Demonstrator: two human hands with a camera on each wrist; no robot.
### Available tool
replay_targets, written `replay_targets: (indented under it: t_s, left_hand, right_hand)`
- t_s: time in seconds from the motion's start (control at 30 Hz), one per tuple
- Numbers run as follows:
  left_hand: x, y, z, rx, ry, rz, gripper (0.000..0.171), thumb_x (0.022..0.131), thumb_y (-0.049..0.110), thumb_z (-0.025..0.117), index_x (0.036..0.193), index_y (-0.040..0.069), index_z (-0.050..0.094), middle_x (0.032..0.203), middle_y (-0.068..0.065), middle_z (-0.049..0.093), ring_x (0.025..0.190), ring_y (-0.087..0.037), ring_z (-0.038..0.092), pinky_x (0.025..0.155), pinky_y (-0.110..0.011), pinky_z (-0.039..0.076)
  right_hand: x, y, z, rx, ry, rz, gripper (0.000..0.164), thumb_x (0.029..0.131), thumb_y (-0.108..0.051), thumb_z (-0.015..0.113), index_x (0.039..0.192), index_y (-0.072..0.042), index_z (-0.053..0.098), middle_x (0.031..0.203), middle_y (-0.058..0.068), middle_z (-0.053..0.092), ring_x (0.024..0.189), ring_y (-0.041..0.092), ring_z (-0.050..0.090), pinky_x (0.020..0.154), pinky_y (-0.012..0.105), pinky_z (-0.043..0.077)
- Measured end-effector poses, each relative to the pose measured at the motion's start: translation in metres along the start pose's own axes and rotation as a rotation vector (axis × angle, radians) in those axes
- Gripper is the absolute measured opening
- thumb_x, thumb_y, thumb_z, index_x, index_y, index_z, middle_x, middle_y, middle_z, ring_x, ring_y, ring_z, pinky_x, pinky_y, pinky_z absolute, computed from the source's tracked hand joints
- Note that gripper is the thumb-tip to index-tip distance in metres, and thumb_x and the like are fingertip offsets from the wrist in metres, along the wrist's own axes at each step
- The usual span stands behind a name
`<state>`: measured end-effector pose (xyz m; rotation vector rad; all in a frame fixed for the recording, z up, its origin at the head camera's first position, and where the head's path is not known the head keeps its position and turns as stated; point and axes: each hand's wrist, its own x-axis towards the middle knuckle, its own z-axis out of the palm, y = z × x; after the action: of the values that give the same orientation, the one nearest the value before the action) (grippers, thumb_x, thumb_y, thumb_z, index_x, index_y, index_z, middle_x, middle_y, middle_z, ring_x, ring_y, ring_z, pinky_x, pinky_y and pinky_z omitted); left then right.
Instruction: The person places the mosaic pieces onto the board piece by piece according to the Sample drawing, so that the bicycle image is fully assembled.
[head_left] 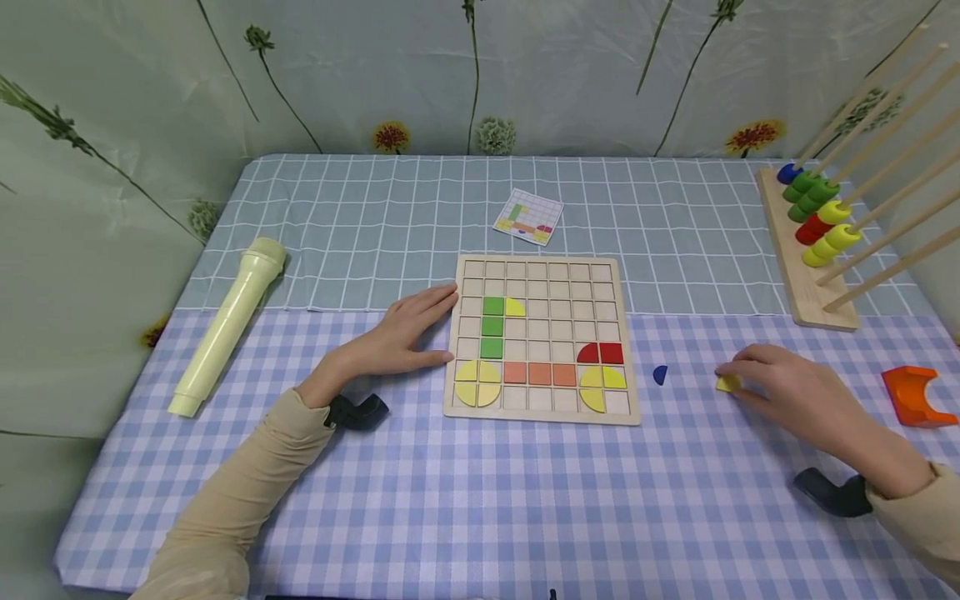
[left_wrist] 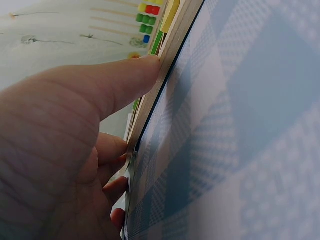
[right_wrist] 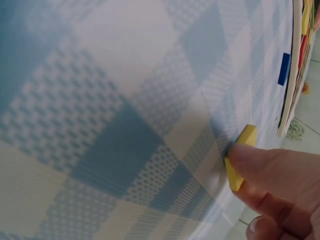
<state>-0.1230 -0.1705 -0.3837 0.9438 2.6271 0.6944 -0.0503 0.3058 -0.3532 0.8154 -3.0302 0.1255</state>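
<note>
My left hand [head_left: 408, 333] rests against the left edge of a wooden grid board [head_left: 540, 423], thumb and fingertips at its rim. Between the thumb and fingers of my right hand [head_left: 787, 392] is a small yellow piece [right_wrist: 235, 172], pinched close over the checked cloth, right of the board. A blue half-round piece [head_left: 660, 375] lies on the cloth between that hand and the board. On the board sit green squares [head_left: 492, 327], orange squares [head_left: 539, 374], red pieces [head_left: 611, 353] at the right, and yellow quarter-rounds [head_left: 477, 383] at both lower corners and beside the top green square.
Behind the board lies a pattern card [head_left: 528, 217]. A wooden rack [head_left: 810, 275] with upright rods and coloured beads stands at the back right. An orange curved block [head_left: 917, 397] is at the far right. A pale yellow tube [head_left: 228, 329] lies at the left.
</note>
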Motion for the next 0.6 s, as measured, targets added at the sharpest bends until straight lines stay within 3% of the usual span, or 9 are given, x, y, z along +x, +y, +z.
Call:
replay_targets:
  t_s: [0.23,0.37,0.6]
  left_hand:
    - [-0.0004,-0.0004,0.0001,0.004,0.004,0.006,0.084,0.087,0.035,0.063,0.151,0.008,0.016,0.159,-0.009,0.015,0.147,-0.028,0.014,0.114,-0.053,0.014]
    - [-0.0003,-0.0006,0.0001,0.006,0.001,0.003,0.084,0.087,0.035,0.063,0.151,0.008,0.016,0.159,-0.009,0.014,0.147,-0.028,0.013,0.114,-0.053,0.014]
    - [-0.0004,-0.0006,0.0002,0.007,0.001,0.001,0.084,0.087,0.035,0.063,0.151,0.008,0.016,0.159,-0.009,0.015,0.147,-0.027,0.014,0.114,-0.053,0.014]
  right_hand:
    - [-0.0003,0.0000,-0.0039,0.035,-0.055,0.110,0.022,0.065,-0.010,0.083,0.084,-0.010,0.074,0.078,0.003,0.066,0.069,0.016,0.057,0.062,0.036,0.053]
    - [-0.0012,0.0006,-0.0070,0.069,-0.045,0.145,0.018,0.068,-0.009,0.080,0.085,-0.008,0.073,0.073,-0.001,0.065,0.063,0.011,0.051,0.058,0.025,0.047]
    - [-0.0013,-0.0023,-0.0070,0.110,0.070,0.107,0.031,0.072,-0.001,0.075,0.102,-0.008,0.073,0.075,-0.001,0.064,0.061,0.000,0.039,0.052,0.017,0.040]
